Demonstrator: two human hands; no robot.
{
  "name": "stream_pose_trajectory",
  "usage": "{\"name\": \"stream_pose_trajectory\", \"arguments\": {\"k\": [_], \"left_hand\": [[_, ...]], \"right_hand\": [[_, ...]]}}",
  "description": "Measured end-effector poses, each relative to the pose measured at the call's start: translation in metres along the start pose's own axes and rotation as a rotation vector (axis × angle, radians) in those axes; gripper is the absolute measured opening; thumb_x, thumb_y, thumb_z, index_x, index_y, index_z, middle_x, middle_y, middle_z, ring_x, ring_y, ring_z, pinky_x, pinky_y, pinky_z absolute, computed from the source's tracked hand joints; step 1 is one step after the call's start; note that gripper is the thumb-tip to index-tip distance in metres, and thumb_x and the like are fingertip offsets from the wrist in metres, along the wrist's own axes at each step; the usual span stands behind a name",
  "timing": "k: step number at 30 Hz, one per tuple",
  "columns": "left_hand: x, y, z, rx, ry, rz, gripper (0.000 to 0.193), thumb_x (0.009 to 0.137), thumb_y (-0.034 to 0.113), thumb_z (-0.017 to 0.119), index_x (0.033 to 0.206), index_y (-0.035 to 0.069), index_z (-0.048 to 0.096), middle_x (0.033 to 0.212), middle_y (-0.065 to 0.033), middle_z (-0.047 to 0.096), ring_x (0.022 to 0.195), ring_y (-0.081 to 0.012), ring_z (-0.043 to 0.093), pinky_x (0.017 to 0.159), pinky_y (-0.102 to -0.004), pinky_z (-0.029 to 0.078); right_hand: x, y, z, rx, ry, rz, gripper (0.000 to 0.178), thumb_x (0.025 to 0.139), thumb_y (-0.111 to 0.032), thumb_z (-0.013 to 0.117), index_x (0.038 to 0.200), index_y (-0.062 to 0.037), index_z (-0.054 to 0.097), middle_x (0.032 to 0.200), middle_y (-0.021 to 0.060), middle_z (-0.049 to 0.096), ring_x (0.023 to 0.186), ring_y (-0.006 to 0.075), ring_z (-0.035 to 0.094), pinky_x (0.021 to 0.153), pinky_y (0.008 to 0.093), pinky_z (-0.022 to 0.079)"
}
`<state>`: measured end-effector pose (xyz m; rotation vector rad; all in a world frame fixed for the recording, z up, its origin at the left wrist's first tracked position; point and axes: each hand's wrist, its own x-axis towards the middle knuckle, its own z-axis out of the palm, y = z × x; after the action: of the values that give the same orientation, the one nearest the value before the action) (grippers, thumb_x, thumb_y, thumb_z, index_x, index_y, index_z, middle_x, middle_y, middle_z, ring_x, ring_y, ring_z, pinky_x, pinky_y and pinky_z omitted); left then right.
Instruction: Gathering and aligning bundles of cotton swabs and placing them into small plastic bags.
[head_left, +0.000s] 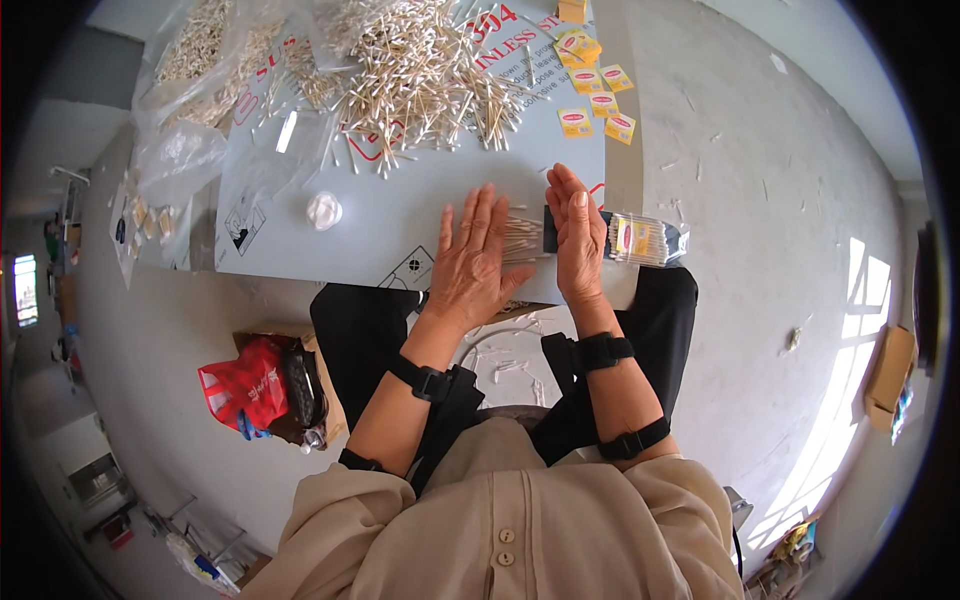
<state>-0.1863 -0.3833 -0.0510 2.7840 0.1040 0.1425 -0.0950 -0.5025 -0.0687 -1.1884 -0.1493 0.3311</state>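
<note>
Left hand (470,262): grip flat, fingers slightly spread, empty; right hand (578,240): grip straight-fingered, edge-on at a black block (549,231), clasping nothing visible; swabs (521,239) lie between them on the tabletop (380,225)

Cotton swabs (522,238) lie on the table (385,225) between the left hand (472,262) and the right hand (578,235). From the right hand, a swab packet (640,238) sits at 3 o'clock, cards (603,104) at 12, a swab pile (420,85) between 10 and 11, and a floor carton (327,395) at 8.
</note>
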Motion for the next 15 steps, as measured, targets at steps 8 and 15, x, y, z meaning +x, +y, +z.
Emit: {"name": "stream_pose_trajectory", "arguments": {"k": [8, 15], "left_hand": [[0.013, 0.0, 0.023, -0.56, 0.357, -0.182, 0.062, 0.094, 0.022, 0.05, 0.145, -0.001, 0.022, 0.151, -0.0217, 0.019, 0.14, -0.0361, 0.02, 0.114, -0.0453, 0.019], [0.001, 0.006, 0.009, 0.034, 0.001, -0.048, 0.073, 0.09, 0.032, 0.057, 0.147, 0.004, 0.022, 0.154, -0.0164, 0.016, 0.143, -0.0319, 0.015, 0.114, -0.0504, 0.014]], "right_hand": [[-0.007, 0.017, 0.016, -0.059, 0.044, -0.042, 0.057, 0.101, -0.037, 0.037, 0.137, 0.0072, 0.036, 0.139, 0.0165, 0.042, 0.132, 0.0241, 0.039, 0.111, 0.0348, 0.03], [-0.008, 0.006, -0.001, 0.129, 0.088, 0.035, 0.056, 0.102, -0.037, 0.035, 0.133, 0.0085, 0.04, 0.137, 0.018, 0.044, 0.131, 0.0246, 0.04, 0.111, 0.0359, 0.03]]}}
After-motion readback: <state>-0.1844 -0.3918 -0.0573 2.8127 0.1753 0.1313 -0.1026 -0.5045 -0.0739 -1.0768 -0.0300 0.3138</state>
